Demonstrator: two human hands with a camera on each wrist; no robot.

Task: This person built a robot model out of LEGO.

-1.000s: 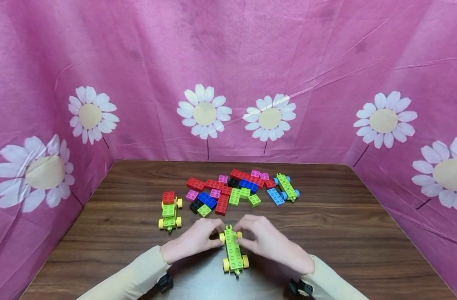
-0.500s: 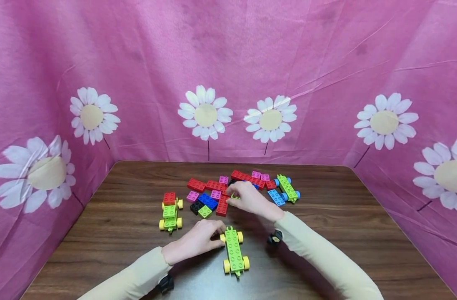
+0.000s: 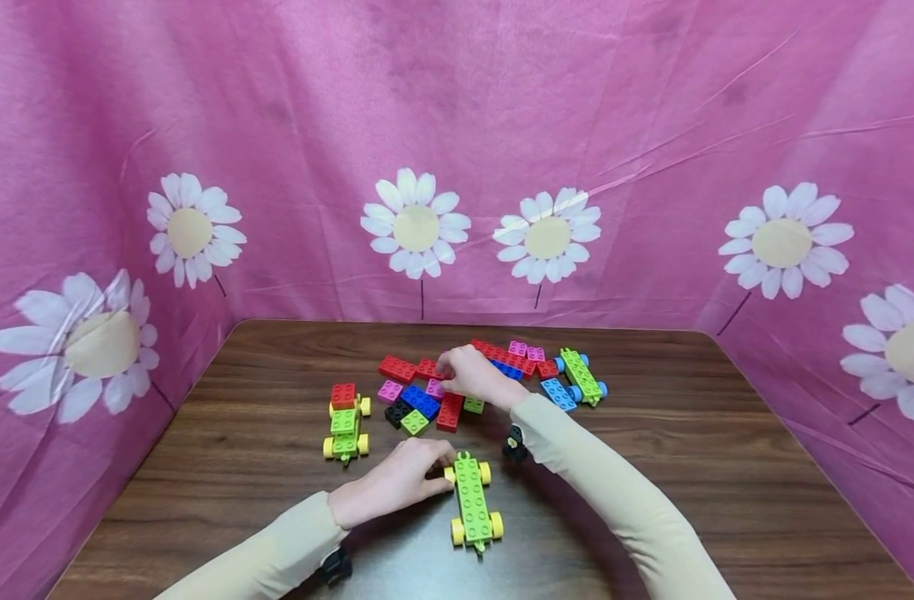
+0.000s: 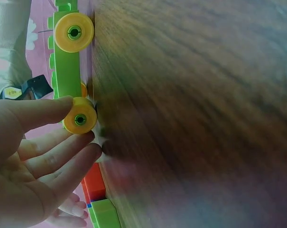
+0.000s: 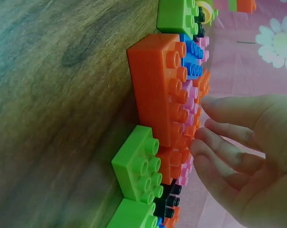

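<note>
A lime-green toy car base [image 3: 471, 500] with yellow wheels stands on the table in front of me. My left hand [image 3: 400, 479] is at its far left wheel; in the left wrist view the thumb and fingertips pinch that yellow wheel [image 4: 80, 115] from both sides. My right hand [image 3: 473, 373] reaches over the brick pile, fingers loosely bent and nothing visible between them. Seen from the right wrist, its fingertips hover beside the studs of a long red brick [image 5: 155, 90], with a green brick [image 5: 141, 164] nearer. The hand and sleeve hide part of the pile in the head view.
Left of the pile stands a green car [image 3: 344, 423] on yellow wheels, topped by a red brick [image 3: 343, 394]. At the right is another green base [image 3: 579, 373] with blue wheels, beside a light-blue brick [image 3: 557, 395]. A pink flowered cloth [image 3: 314, 250] hangs behind the table.
My right hand has left the car base, reached forward to the pile, then shifted farther back and slightly left over it. The left hand has stayed at the wheel.
</note>
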